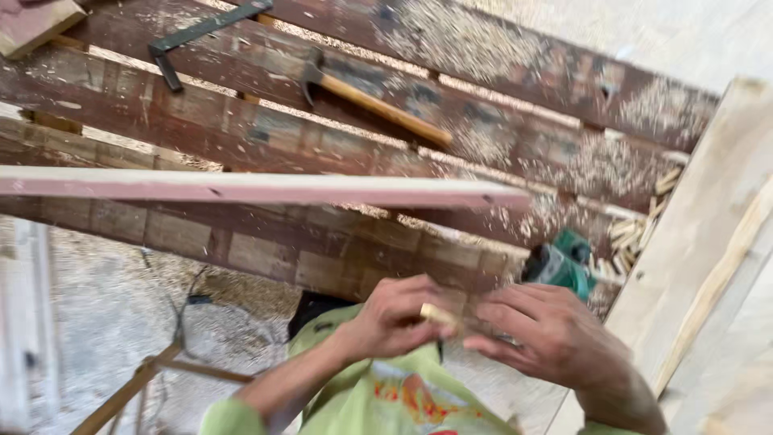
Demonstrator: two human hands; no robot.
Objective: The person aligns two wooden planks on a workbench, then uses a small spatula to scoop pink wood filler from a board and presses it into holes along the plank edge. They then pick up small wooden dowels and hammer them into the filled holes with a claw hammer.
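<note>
One small wooden peg [436, 313] pinched in left hand [398, 316] fingertips, just below the workbench [241, 121]; right hand [541, 330] fingers loosely spread beside it. On bench: one hammer [374, 103], one green power tool [564, 264].

Worn dark plank workbench [241, 129] slants across far half, sawdust heaped toward right; hammer with pale wooden handle [374, 103] lies far centre; dark metal square [201, 34] far left of it; long reddish batten [258, 191] runs left to centre; green power tool [564, 264] right, beside pile of short wood offcuts [636, 234]; pale boards [708, 242] at right edge; black cable [181, 302] on sawdusty floor near left
</note>
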